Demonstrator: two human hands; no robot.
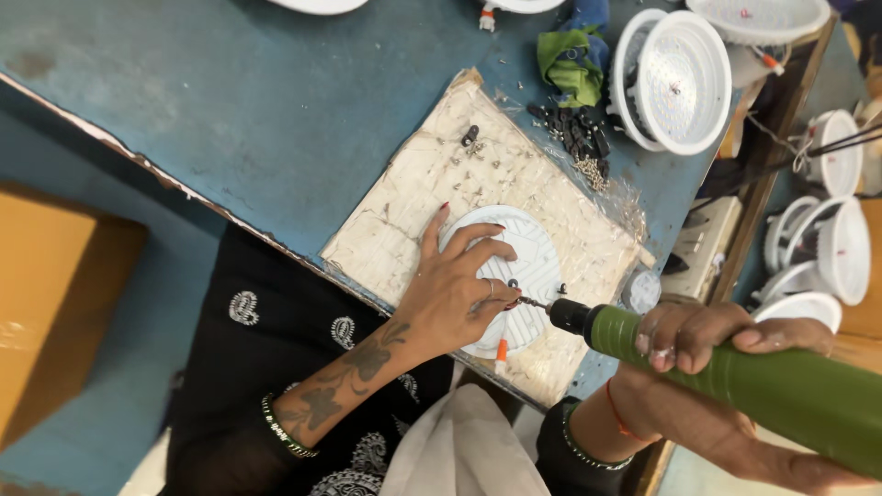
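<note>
Head view, looking down. A white round lamp housing (519,276) is seen lying flat on a scuffed pale board (432,197) near the worktop's front edge. The housing is pinned by the left hand (457,289), fingers spread and pressed on its face; its 7 to 9 o'clock part is hidden under that hand.

A green electric screwdriver (735,372) is gripped by the right hand (703,340), fingers closed around the barrel. The bit (533,301) is set against the housing at about its 4 o'clock edge; whether a screw sits under the tip cannot be made out. The tool's rear is cut off at the frame's right edge.

Loose screws (593,170) and dark small parts (574,129) are scattered at the board's 1 o'clock corner. Beyond them a green rag (570,60) is noted, with further white lamp housings (675,78) at 1 to 3 o'clock, several cropped.

The blue worktop (230,101) is worn, with paint chipped along the edge. A brown box (55,285) is seen at 9 o'clock, partly out of frame.
</note>
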